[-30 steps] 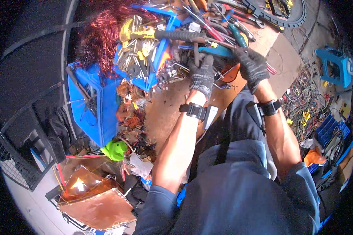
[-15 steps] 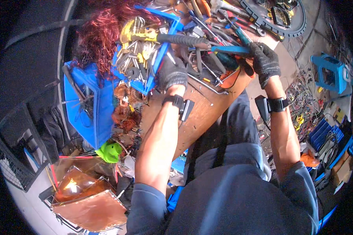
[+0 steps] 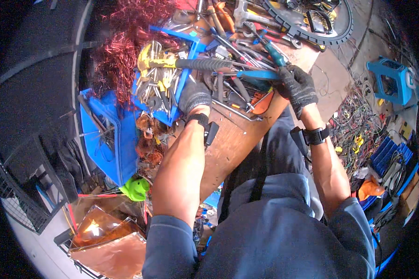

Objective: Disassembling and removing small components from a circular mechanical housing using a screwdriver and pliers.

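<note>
A wooden board bears a dense pile of hand tools. My left hand, in a dark knit glove, is at the right side of a blue tray of small metal parts; its fingertips are hidden. Above it a hammer with yellow and black handle lies across the tray. My right hand, also gloved, is closed round the end of a flat blue-handled tool, beside a teal screwdriver. An orange piece and metal rods lie between my hands.
Reddish wire heaps at back left, above a blue bin. Copper sheets lie at lower left. A rubber tyre is at top right. Tangled cables and a turquoise stool are on the right.
My left hand has moved left from the middle tools to the blue tray's side. My right hand raised the blue-handled tool slightly, then came back down-left with it. The view has shifted slightly.
</note>
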A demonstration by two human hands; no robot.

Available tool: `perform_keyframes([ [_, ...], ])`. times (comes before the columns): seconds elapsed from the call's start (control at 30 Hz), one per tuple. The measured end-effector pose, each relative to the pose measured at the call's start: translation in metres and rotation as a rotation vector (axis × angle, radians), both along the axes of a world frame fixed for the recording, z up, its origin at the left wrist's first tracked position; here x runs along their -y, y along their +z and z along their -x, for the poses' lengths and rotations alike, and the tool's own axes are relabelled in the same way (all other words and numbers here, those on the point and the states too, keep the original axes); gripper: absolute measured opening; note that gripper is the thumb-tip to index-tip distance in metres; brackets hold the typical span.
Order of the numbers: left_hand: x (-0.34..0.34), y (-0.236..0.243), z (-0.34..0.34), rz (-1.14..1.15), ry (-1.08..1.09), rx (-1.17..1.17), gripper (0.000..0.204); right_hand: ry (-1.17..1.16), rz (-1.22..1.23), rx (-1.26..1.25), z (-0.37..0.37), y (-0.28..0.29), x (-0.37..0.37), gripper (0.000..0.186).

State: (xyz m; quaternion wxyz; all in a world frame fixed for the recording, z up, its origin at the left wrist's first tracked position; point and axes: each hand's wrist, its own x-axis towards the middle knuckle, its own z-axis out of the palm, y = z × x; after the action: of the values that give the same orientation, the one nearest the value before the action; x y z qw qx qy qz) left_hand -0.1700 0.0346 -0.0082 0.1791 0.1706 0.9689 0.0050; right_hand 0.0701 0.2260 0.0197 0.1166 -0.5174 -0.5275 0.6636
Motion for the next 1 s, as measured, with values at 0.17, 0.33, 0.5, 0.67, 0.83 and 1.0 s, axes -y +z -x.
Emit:
perform_keyframes([
  [0.17,0.020,0.004,-0.006,-0.140,-0.085,0.014,0.031,0.076,-0.050,-0.002,-0.006,-0.003,0.001,0.031],
  [0.33,0.072,0.010,-0.025,-0.635,0.085,0.114,0.022,0.115,-0.144,0.003,-0.009,-0.009,0.006,0.034],
  [0.5,0.091,0.014,-0.044,-0.600,0.093,0.062,0.020,0.180,-0.263,0.019,-0.014,-0.004,0.014,0.034],
  [0.67,0.071,0.015,-0.037,-0.569,0.032,0.017,0.023,0.209,-0.485,-0.006,-0.019,-0.004,0.029,0.037],
  [0.83,0.038,0.020,-0.013,-0.145,-0.161,0.094,0.027,0.166,-0.399,0.021,-0.036,-0.006,0.045,0.043],
  [1.0,0.014,0.028,-0.001,-0.030,-0.124,0.127,0.039,0.101,-0.436,-0.130,-0.052,0.001,0.064,0.041],
])
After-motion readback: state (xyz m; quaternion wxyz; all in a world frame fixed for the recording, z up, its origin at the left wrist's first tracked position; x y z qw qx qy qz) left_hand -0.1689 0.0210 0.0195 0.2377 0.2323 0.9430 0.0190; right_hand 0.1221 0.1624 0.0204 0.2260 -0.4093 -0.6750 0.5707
